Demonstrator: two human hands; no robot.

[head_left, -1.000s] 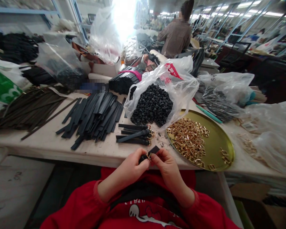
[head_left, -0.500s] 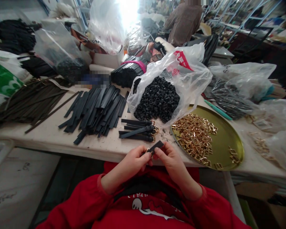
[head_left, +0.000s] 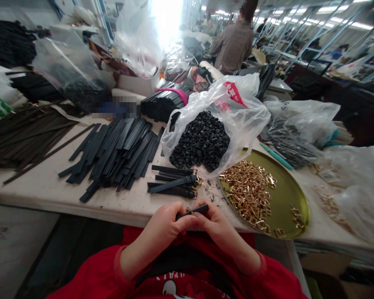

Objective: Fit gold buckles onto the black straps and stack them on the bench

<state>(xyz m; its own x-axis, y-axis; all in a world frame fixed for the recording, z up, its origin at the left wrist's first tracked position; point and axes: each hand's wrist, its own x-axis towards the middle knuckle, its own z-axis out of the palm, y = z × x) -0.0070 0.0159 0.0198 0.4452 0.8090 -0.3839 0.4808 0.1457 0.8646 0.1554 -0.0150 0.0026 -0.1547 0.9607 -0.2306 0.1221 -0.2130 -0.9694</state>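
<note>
Both my hands meet at the table's front edge around a black strap (head_left: 200, 209) with a small gold buckle (head_left: 189, 211) on it. My left hand (head_left: 170, 220) pinches its left part, and my right hand (head_left: 216, 220) grips the right part between thumb and fingers. Fingers hide much of the buckle. Just beyond them lie several black straps with gold buckles (head_left: 173, 181). Farther left is a pile of loose black straps (head_left: 118, 149). A clear plastic bag (head_left: 246, 112) holds small black loops (head_left: 202, 139). To the right, a round gold tray (head_left: 291, 187) carries many gold buckles (head_left: 247, 191).
Long dark brown strips (head_left: 28, 137) cover the table's left end. A teal pen-like tool (head_left: 276, 155) lies behind the tray. Plastic bags (head_left: 299, 120) crowd the right side. A bundle of black strips (head_left: 165, 101) stands at the back. A person (head_left: 235, 45) is farther off, facing away.
The strap has turned from slanting upward to lying nearly level, and my hands have come closer together. The whole view has tilted up, so the table sits lower.
</note>
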